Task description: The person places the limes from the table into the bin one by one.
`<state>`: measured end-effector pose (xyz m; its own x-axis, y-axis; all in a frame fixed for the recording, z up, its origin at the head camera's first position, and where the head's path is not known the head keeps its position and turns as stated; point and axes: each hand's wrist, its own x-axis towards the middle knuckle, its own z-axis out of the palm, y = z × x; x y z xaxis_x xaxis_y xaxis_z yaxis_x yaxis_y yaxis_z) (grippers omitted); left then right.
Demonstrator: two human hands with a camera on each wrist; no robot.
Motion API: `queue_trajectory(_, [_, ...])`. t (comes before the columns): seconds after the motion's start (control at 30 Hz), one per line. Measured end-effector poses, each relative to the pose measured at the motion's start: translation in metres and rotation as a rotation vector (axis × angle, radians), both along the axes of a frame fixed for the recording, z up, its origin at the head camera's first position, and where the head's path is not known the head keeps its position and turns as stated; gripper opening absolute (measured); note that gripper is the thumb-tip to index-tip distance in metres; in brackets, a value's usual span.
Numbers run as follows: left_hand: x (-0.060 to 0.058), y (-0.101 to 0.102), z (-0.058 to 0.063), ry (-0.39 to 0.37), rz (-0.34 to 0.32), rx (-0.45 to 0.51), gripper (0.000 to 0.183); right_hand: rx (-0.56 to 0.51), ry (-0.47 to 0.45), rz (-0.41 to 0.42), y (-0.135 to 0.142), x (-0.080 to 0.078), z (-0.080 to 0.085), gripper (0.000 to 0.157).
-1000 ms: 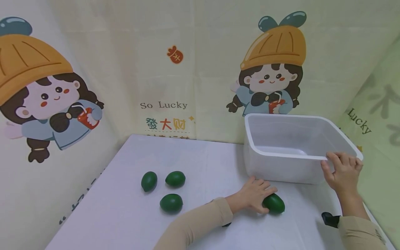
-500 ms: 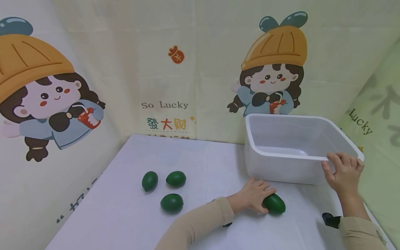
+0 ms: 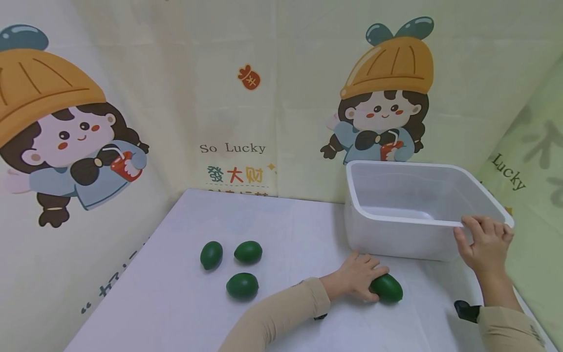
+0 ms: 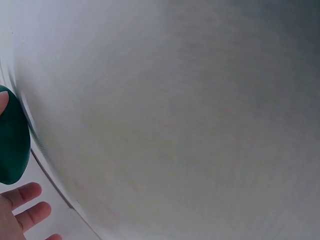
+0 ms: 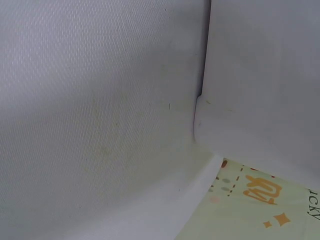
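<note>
My left hand [image 3: 358, 277] is at a dark green lime [image 3: 387, 288] on the table, its thumb and forefinger set against the fruit's left side. In the left wrist view the same lime [image 4: 12, 142] shows a fingertip resting on it, while other fingers [image 4: 34, 215] are spread apart from it. My right hand [image 3: 486, 243] grips the near right rim of a white plastic bin [image 3: 396, 237], fingers hooked over the edge and thumb outside. No part of the right hand shows in the right wrist view, only the bin's pale wall [image 5: 100, 110] and surroundings.
On the left of the white table [image 3: 290, 230] lie three more green limes: one farthest left [image 3: 211, 255], one behind [image 3: 248, 252] and one nearer [image 3: 242, 286]. A patterned cloth backdrop [image 3: 303, 98] rises behind the table and bin.
Both hands keep their places on the lime and the bin. The whole view has shifted very slightly; the limes and bin look otherwise the same.
</note>
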<state>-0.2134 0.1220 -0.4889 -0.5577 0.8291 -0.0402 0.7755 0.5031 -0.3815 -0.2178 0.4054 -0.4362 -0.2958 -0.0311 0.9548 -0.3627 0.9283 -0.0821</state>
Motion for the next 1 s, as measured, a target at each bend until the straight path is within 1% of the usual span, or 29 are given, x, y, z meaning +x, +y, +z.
queue_trajectory(0.27, [0.0002,0.0011,-0.0011,0.009,0.003,-0.003,0.072,-0.007,0.006,-0.002,-0.0011,0.0013,0.0017,0.059])
queue_trajectory(0.43, [0.0011,0.0010,0.0003,-0.004,0.006,-0.001,0.072,-0.005,0.018,0.002,-0.0022,0.0003,0.0023,0.059])
queue_trajectory(0.67, [0.0014,0.0008,0.0014,-0.011,0.003,0.004,0.072,0.001,0.009,-0.003,-0.0023,0.0004,0.0026,0.059])
queue_trajectory(0.87, [0.0008,0.0005,0.0024,-0.030,0.004,0.032,0.069,0.000,0.008,-0.004,-0.0023,0.0004,0.0024,0.059])
queue_trajectory(1.0, [0.0010,-0.0003,0.0040,-0.038,-0.002,0.054,0.068,0.004,-0.021,-0.011,-0.0015,0.0015,0.0025,0.059])
